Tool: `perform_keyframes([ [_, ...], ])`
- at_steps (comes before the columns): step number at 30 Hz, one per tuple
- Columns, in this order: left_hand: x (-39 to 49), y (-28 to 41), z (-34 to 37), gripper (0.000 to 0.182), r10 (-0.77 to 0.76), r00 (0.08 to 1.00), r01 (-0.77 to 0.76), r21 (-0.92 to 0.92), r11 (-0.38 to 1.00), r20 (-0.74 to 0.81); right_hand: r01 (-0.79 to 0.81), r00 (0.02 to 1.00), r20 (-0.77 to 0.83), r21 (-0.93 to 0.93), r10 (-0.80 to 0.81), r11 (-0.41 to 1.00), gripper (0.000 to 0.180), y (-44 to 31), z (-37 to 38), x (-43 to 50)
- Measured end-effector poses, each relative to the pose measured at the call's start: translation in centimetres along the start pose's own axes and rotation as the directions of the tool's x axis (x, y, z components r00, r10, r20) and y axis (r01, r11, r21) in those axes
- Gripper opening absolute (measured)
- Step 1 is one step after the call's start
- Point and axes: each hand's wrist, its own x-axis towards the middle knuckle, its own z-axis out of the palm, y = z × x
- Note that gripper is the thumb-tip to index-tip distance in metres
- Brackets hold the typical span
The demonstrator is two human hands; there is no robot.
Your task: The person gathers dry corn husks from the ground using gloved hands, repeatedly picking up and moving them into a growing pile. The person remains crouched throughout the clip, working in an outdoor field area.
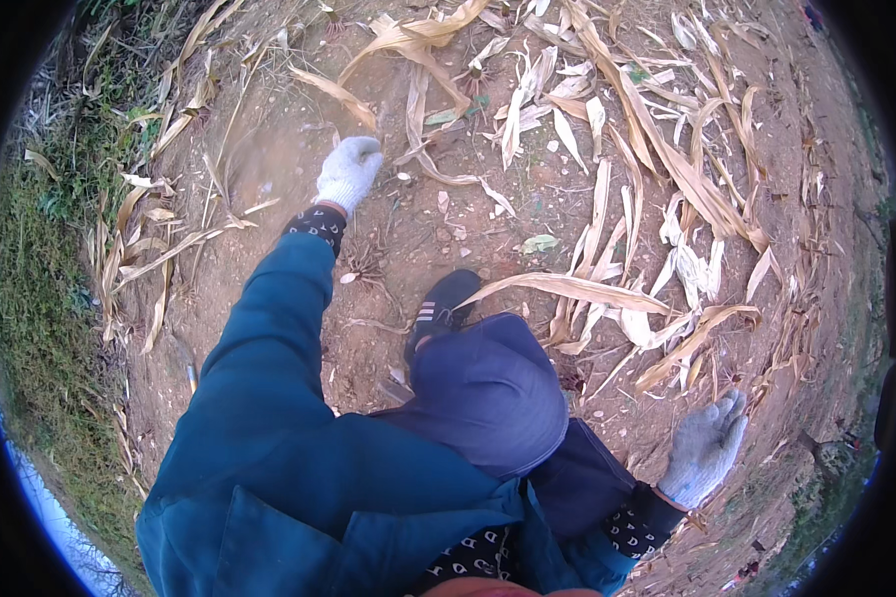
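Note:
My left hand [349, 173], in a white knit glove, reaches forward over the bare soil with its fingers curled. A dry corn leaf [336, 93] ends just beyond its knuckles; whether the fingers grip anything is hidden. Low on the right is my right hand [705, 451], gloved in greyish white knit, its fingers extended and nothing visible in them. Dry corn husks [691, 261] and long leaves [664, 149] lie in a loose heap ahead of it. One long leaf [575, 287] reaches across to my dark striped shoe [448, 302].
Cut corn stubble [362, 265] stands in the reddish soil. Green grass [37, 276] borders the ground on the left, with more dry leaves [149, 246] beside it. A narrow object with a yellow part [192, 378] shows beside my left sleeve. Stubble rows [806, 224] run along the right.

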Motion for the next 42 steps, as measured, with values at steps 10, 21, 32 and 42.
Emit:
perform_keyframes([
  [10, 1.4, 9.7, 3.4, 0.025, 0.52, 0.822, -0.497, -0.153, 0.854, 0.232, -0.126, 0.991, 0.057, 0.033, 0.124, 0.991, 0.035, 2.8, 2.4, 2.7],
  [21, 5.8, 7.2, 3.4, 0.064, -0.221, 0.965, 0.165, -0.327, 0.93, -0.141, -0.156, 0.987, 0.037, 0.037, 0.155, 0.987, 0.036, 3.0, 2.0, 4.2],
  [32, 10.2, 10.3, 12.2, 0.134, -0.588, 0.796, 0.588, 0.046, 0.808, 0.147, -0.164, 0.982, -0.101, -0.023, 0.161, 0.986, 0.037, 4.2, 3.1, 4.9],
  [42, 9.9, 8.2, 16.5, 0.112, -0.57, 0.822, 0.567, -0.124, 0.814, 0.015, -0.167, 0.954, -0.258, -0.036, 0.153, 0.985, 0.04, 4.0, 2.1, 4.4],
])
